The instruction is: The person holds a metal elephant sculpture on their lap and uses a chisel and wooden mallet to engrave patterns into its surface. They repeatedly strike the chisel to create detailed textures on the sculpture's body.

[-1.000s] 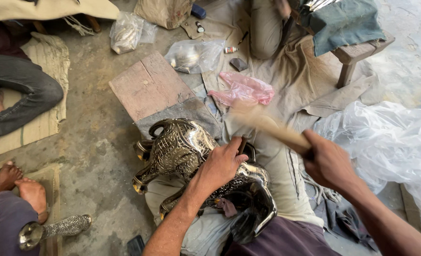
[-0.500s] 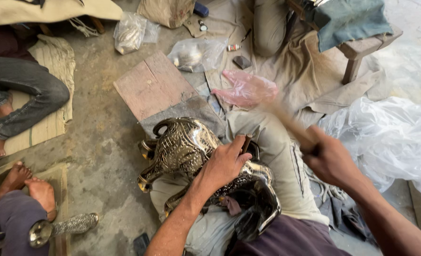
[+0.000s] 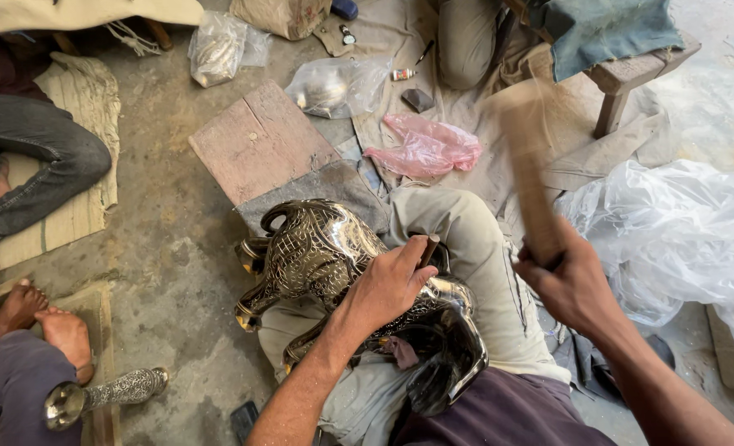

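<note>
A shiny engraved metal animal figure lies across my lap, legs pointing left. My left hand rests on its back, fingers closed around a small chisel held against the metal. My right hand is raised to the right of the figure, gripping a wooden mallet that points up and is blurred by motion. My knee in pale trousers lies between the two hands.
A wooden board lies on the concrete beyond the figure, with plastic bags, a pink bag and a wooden stool farther off. Clear plastic sheeting is at right. Other people's legs and feet are at left, beside an engraved metal piece.
The mallet has swung from lying low over the figure to standing upright, and my right hand has lifted. My left hand has stayed on the figure with the chisel.
</note>
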